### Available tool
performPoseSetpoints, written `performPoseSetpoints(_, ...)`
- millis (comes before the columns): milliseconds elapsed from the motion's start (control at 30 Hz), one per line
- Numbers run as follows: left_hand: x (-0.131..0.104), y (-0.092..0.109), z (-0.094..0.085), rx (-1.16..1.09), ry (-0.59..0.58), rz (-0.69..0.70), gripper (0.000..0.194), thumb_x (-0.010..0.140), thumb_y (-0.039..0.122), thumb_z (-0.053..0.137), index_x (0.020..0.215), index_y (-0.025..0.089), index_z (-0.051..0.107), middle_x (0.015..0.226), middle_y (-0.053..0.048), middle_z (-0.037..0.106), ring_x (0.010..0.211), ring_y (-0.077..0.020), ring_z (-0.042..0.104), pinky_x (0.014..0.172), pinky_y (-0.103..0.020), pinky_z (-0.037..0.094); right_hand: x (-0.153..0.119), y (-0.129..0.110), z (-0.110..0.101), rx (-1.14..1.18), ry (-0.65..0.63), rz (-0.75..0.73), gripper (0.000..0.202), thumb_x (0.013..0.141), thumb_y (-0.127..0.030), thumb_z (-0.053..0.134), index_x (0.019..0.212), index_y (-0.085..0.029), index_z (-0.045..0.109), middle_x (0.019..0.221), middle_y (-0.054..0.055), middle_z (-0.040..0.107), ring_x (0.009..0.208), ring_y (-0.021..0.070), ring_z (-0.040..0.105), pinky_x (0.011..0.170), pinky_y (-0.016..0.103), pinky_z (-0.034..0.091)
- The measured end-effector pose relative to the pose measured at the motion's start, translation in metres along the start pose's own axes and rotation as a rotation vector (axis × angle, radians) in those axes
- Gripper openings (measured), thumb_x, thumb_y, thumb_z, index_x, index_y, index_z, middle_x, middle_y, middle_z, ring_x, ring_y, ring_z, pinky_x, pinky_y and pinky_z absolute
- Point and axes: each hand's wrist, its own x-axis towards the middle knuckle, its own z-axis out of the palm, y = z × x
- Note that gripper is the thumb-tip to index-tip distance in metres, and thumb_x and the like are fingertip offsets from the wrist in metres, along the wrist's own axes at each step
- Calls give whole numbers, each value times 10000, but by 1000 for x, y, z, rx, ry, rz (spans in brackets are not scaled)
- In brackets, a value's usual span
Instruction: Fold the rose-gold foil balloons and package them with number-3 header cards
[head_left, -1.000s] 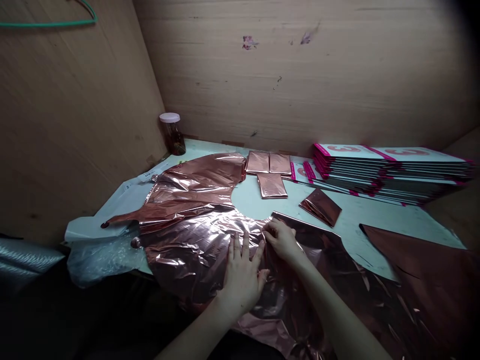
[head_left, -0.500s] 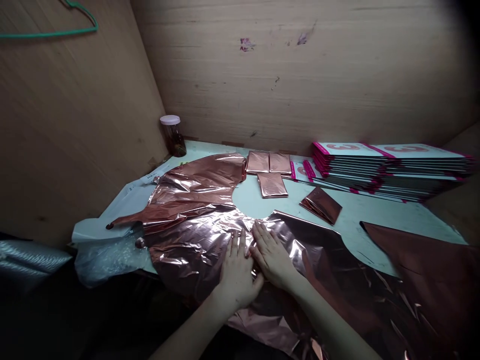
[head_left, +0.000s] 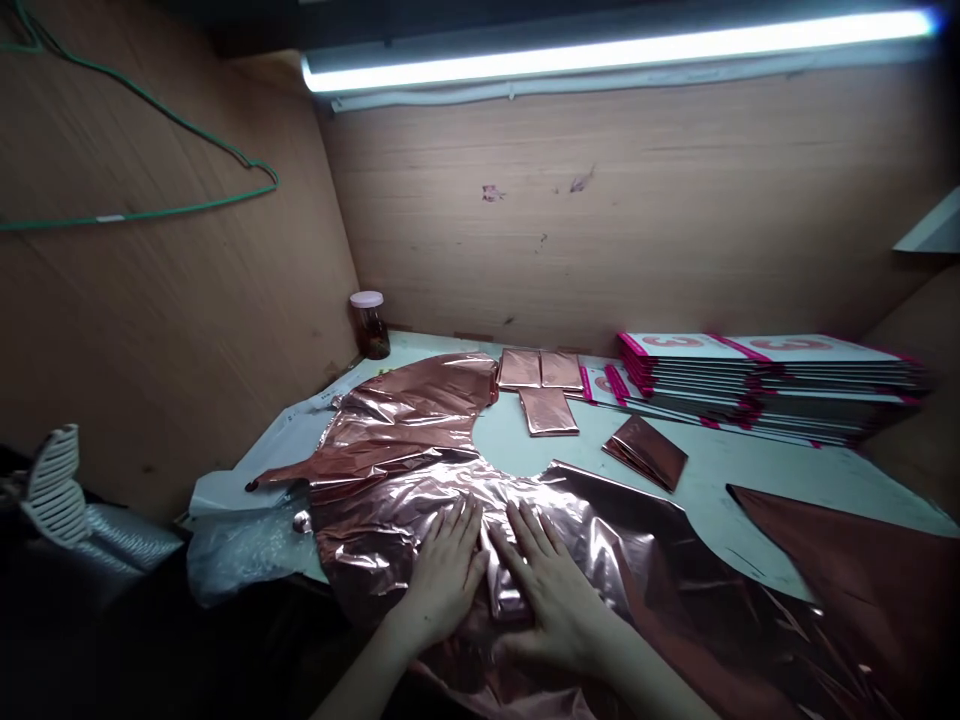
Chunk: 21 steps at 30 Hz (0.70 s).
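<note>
A large rose-gold foil balloon (head_left: 390,490) lies spread flat and creased on the pale table, its outline curved. My left hand (head_left: 446,565) rests palm down on its shiny middle, fingers stretched out. Close beside it, my right hand (head_left: 547,585) also lies flat on the foil with spread fingers. Between the two hands shows a narrow folded strip of foil (head_left: 506,590), partly covered by the right hand. Behind them sit small folded foil squares (head_left: 549,411), and a looser folded foil piece (head_left: 646,452) lies to their right.
Pink-edged printed packs (head_left: 772,390) are stacked at the back right. More rose-gold foil (head_left: 862,570) covers the right side. A lidded jar (head_left: 371,325) stands in the back left corner; clear plastic wrapping (head_left: 240,550) hangs over the left edge. A green hanger (head_left: 187,205) hangs on the left wall.
My view has tilted up, bringing the lamp into sight. My hands have moved apart, the left one leftward, uncovering the folded strip between them. Both stay flat on the foil.
</note>
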Motion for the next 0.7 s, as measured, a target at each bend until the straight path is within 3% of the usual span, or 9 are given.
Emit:
performPoseSetpoints(67, 0, -1, 3, 42, 57, -8, 586, 1026, 431, 282, 1528, 129, 246, 1583, -136, 281, 1471, -254, 260, 1192, -486, 253, -12, -3, 10, -45, 31, -30, 1246, 627, -748, 694, 1572, -219, 76, 1614, 190, 84, 1451, 467, 146, 1127, 678, 205)
performPoseSetpoints(133, -1, -4, 7, 82, 99, 2, 611, 1017, 465, 305, 1524, 127, 260, 1569, -146, 311, 1458, -261, 295, 1177, -486, 284, -26, -4, 29, -176, 132, -68, 1095, 718, -557, 726, 1571, -235, 120, 1582, 201, 218, 1406, 465, 294, 1073, 664, 331)
performPoseSetpoints(233, -2, -10, 17, 142, 161, 22, 623, 1006, 486, 336, 1525, 148, 267, 1554, -136, 354, 1439, -265, 336, 1159, -485, 311, -48, -3, 55, -414, 326, -140, 819, 846, -325, 633, 1555, -265, 228, 1432, 167, 501, 1232, 405, 558, 942, 558, 508)
performPoseSetpoints(300, -2, -14, 25, 185, 211, 32, 633, 991, 506, 370, 1522, 172, 285, 1545, -118, 381, 1413, -277, 379, 1150, -490, 317, -59, 2, 53, -444, 387, -224, 715, 901, -299, 563, 1547, -262, 258, 1327, 103, 615, 1124, 327, 652, 878, 435, 569)
performPoseSetpoints(367, -2, -16, 31, 229, 276, 47, 650, 975, 524, 405, 1524, 197, 284, 1535, -102, 405, 1391, -283, 411, 1133, -486, 331, -63, 16, 26, -345, 421, -235, 659, 941, -272, 486, 1551, -254, 238, 1328, 49, 623, 1139, 247, 652, 883, 327, 576)
performPoseSetpoints(433, -2, -18, 34, 265, 348, 73, 680, 962, 534, 431, 1535, 214, 253, 1527, -92, 421, 1381, -280, 426, 1113, -467, 347, -59, 44, -19, -234, 475, -108, 618, 958, -234, 409, 1551, -260, 239, 1431, 33, 534, 1266, 217, 561, 983, 324, 530)
performPoseSetpoints(567, 1, -24, 35, 315, 456, 142, 752, 938, 542, 476, 1554, 229, 178, 1509, -81, 451, 1357, -264, 459, 1086, -411, 365, -44, 144, -99, -248, 496, 174, 515, 979, -249, 332, 1486, -214, 413, 1544, 60, 382, 1453, 268, 292, 1163, 494, 322)
performPoseSetpoints(633, 3, -29, 41, 344, 479, 177, 785, 929, 560, 477, 1561, 233, 145, 1498, -86, 464, 1331, -259, 494, 1061, -397, 388, -42, 198, -109, -273, 362, 277, 504, 982, -269, 323, 1464, -197, 451, 1550, 78, 371, 1465, 269, 255, 1174, 510, 279)
performPoseSetpoints(700, 6, -36, 53, 356, 508, 170, 815, 927, 596, 444, 1567, 243, 84, 1465, -99, 503, 1291, -268, 537, 1031, -419, 410, -43, 236, -102, -269, 242, 292, 507, 942, -352, 449, 1430, -225, 503, 1528, 87, 409, 1438, 294, 307, 1146, 508, 320)
